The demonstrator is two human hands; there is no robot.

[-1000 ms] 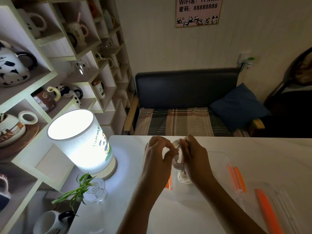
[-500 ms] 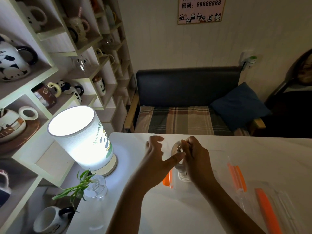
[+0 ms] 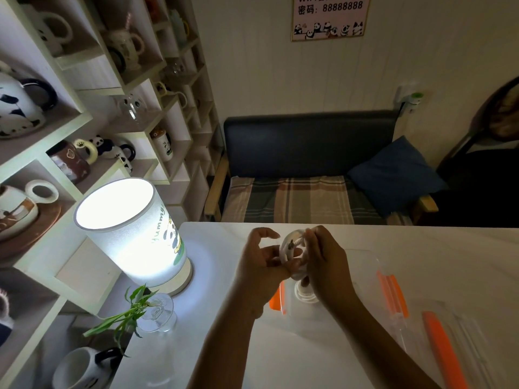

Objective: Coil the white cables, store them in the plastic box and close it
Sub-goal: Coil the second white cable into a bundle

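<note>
A coiled white cable [image 3: 289,248] hangs above the white table [image 3: 421,248], held between both hands. My right hand [image 3: 325,259] pinches the coil's top and right side. My left hand [image 3: 261,262] supports it from the left with thumb and fingers partly spread. Below them lies the clear plastic box [image 3: 362,276] with orange latches [image 3: 391,293]; another white cable coil [image 3: 304,293] rests inside it. The box's clear lid [image 3: 466,341] with an orange latch lies at the right.
A lit cylindrical lamp [image 3: 132,234] stands at the table's left. In front of it is a small glass vase with a green plant [image 3: 151,310]. Shelves of mugs fill the left side. A dark sofa [image 3: 309,169] sits beyond the table's far edge.
My left hand opened away from the coil, then came back against its left side. The coil stays in my right hand at about the same spot.
</note>
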